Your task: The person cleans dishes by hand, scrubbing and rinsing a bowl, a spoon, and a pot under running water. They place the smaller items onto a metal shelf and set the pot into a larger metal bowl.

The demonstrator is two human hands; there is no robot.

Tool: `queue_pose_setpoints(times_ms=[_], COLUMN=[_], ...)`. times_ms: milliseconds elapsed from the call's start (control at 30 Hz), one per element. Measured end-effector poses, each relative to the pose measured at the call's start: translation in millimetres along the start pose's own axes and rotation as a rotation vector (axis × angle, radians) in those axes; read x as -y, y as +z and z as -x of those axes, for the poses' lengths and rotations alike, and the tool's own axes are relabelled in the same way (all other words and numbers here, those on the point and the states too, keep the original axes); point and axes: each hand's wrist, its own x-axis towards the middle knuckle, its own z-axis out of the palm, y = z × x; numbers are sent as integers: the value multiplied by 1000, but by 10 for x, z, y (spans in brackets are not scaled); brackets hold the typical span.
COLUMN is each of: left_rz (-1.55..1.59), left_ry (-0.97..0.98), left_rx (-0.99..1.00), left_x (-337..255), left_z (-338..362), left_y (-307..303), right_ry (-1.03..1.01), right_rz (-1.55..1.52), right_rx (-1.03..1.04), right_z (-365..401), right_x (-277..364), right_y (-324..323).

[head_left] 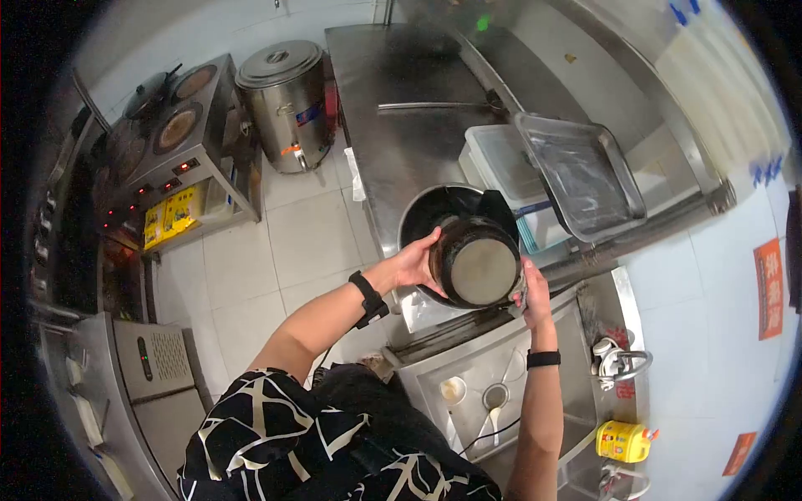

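Note:
A dark, round clay-like pot (483, 271) is tilted between my two hands, its pale circular base facing me. My left hand (420, 263) grips its left side, thumb on top and fingers around the wall. On the right side, my right hand (535, 294) is closed against the pot; a small greyish cloth or scouring pad (520, 288) shows under its fingers, too small to make out. Below and behind the pot is a large black-lined metal basin (415, 219) on the counter corner. A dark piece (496, 205) juts up from the basin, partly hidden by the pot.
A metal tray (585, 171) leans over plastic containers (501, 163) on the steel counter (393, 75). The sink (468, 363) below holds a white cup (454, 390) and a spoon (494, 422). A yellow container (623, 442) stands right; a steel barrel (284, 104) and stove (185, 125) stand left.

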Motion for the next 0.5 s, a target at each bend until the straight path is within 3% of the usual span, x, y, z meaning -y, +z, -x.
queue_pose_setpoints(times_ms=[67, 133, 200, 233, 267, 333, 400, 467, 500], left_rz=[-12, -31, 12, 6, 8, 72, 124, 143, 143], left_ry=[-28, -62, -47, -67, -68, 124, 138, 317, 316], left_rx=[-12, -24, -143, -297, -296, -455, -494, -563, -562], left_x=[-101, -142, -140, -172, -158, -105, -63, 9, -7], left_z=[3, -34, -110, -30, -47, -62, -97, -231, -205], left_y=[-33, -66, -117, 68, 115, 238, 221, 9, 62], right_ry=[184, 197, 206, 207, 209, 213, 235, 233, 232], right_rz=[66, 64, 51, 53, 87, 120, 82, 112, 143], right_rx=[23, -30, -107, -107, -118, -131, -112, -127, -139], right_z=[-87, -123, -132, -145, -152, -182, -233, -215, -201], right_x=[42, 65, 96, 102, 105, 109, 123, 179, 195], right_y=[31, 113, 181, 212, 234, 254, 254, 308, 343])
